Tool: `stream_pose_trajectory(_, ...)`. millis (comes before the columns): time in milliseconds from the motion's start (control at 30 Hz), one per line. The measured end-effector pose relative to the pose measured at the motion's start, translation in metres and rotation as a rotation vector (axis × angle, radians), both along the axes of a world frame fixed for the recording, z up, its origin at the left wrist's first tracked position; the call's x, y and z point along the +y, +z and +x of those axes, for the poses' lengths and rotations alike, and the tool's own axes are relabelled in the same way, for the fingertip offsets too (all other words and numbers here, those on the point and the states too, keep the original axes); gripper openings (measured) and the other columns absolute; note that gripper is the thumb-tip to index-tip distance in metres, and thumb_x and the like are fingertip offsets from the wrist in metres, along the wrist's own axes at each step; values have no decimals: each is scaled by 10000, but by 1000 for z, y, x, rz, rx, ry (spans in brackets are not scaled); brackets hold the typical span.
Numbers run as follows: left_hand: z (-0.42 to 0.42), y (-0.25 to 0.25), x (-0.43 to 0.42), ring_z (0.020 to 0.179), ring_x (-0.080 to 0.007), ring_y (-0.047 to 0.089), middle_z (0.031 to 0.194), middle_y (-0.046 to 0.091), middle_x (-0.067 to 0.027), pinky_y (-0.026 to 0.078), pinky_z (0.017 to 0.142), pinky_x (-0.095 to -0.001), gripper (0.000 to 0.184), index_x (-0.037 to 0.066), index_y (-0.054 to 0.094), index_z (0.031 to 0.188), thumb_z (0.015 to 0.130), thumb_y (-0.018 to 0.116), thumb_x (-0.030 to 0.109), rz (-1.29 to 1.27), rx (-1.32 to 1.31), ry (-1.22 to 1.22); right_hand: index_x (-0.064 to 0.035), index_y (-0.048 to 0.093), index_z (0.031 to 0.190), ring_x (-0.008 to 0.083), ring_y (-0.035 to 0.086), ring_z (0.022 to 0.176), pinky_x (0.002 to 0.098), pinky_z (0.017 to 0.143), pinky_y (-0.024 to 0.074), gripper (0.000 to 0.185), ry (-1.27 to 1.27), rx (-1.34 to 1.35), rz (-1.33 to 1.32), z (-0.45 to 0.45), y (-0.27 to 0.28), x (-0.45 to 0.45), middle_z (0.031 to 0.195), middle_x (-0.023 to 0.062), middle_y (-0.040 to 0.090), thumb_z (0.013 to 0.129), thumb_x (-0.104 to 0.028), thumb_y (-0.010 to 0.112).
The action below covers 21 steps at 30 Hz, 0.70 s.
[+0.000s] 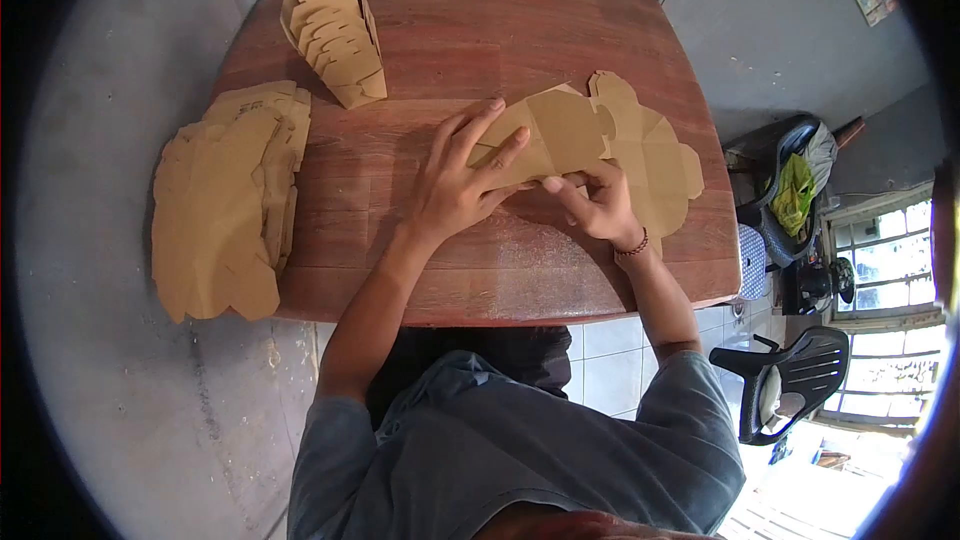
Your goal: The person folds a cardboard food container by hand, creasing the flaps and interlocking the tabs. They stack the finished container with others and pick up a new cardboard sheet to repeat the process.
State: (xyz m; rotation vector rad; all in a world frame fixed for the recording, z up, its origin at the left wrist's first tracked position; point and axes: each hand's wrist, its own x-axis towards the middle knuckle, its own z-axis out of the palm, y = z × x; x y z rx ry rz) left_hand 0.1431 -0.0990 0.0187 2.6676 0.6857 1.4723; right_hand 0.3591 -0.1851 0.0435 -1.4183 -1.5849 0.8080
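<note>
A partly folded brown cardboard box (pixel 572 130) is between my two hands above the middle of the table. My left hand (pixel 465 170) lies against its left side with the fingers spread. My right hand (pixel 597 202) pinches the box's near edge between thumb and fingers; a beaded bracelet circles that wrist. Just right of the box, partly under it, lie flat die-cut cardboard blanks (pixel 660 165) with rounded tabs. The lower inside of the held box is hidden by my hands.
A thick stack of flat cardboard blanks (pixel 215 210) rests at the table's left edge. Near the back left, an open cardboard box (pixel 370 75) holds several nested folded pieces. The wooden table (pixel 450 30) meets grey walls. Black chairs (pixel 800 380) stand to the right.
</note>
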Motion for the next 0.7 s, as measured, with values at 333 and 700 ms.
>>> stream_pose_trajectory(333, 5, 0, -10, 1225, -291, 525, 1410, 484, -57, 536, 1038, -441, 790, 256, 575, 1394, 677, 846, 448, 25, -14, -136, 79, 687, 1040, 143, 626, 828, 275, 731, 485, 252, 28, 632, 341, 51, 12, 18, 941, 101, 700, 936, -56, 502)
stream_pose_trajectory(700, 9, -3, -14, 1237, -257, 532, 1431, 505, 6, 477, 1112, -453, 687, 289, 631, 1328, 677, 845, 341, 107, 52, -218, 52, 618, 1242, 145, 651, 992, 284, 882, 520, 373, 328, 611, -170, 54, -12, 5, 1124, 96, 702, 940, -166, 645)
